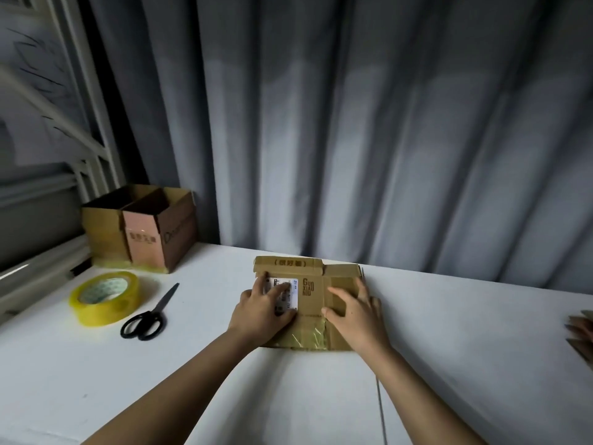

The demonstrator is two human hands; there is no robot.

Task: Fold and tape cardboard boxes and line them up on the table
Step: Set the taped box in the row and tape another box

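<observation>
A flattened brown cardboard box (313, 292) lies on the white table (449, 332) near its far edge, with a white shipping label and old shiny tape on its near flap. My left hand (264, 311) presses flat on the label side, fingers spread. On the box's right half rests my right hand (354, 311), fingers straight. Two folded boxes, a yellowish box (102, 226) and a pink-brown box (154, 239), stand open-topped side by side at the far left corner.
A roll of yellowish clear tape (104, 298) lies left of the flat box, with black scissors (150, 316) beside it. More flat cardboard (582, 335) pokes in at the right edge. A grey curtain hangs behind the table; a white metal frame stands at the left.
</observation>
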